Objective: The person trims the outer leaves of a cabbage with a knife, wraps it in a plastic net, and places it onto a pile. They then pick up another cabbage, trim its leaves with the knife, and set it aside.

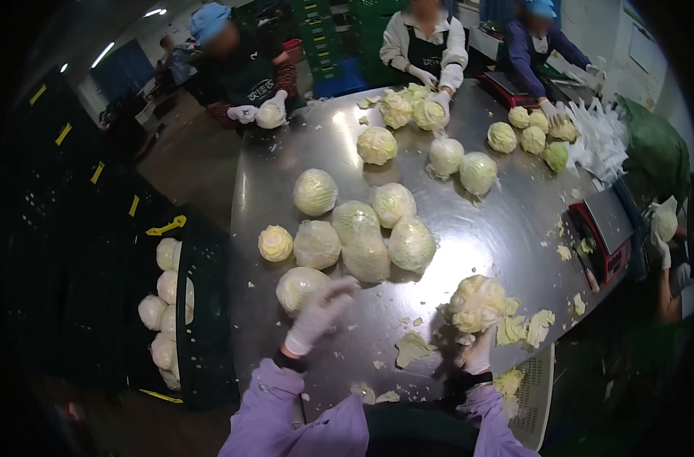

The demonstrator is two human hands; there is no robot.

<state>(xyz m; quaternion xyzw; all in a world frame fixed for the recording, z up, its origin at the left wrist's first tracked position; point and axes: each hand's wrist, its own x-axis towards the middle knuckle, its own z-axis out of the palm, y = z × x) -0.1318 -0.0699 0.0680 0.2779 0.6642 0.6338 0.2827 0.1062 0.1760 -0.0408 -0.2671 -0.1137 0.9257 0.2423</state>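
Observation:
My left hand [322, 314], in a white glove, is stretched out with its fingers extended and holds nothing. It hovers close beside a plastic-wrapped cabbage [302, 291] near the front of the steel table [278, 358]. My right hand [479, 352], also gloved, grips a bare cabbage [477, 303] from its near side; part of the fingers is hidden beneath it. Loose cabbage leaves [523, 329] lie right of this head, and another torn leaf [414, 349] lies to its left. Several wrapped cabbages [362, 236] are grouped farther up the table.
A dark crate [198, 305] at the left holds wrapped cabbages. Under the table's right front edge is a pale basket [543, 396] with leaves. Red scales [602, 236] and a knife [590, 278] lie at the right. Co-workers handle cabbages around the far side.

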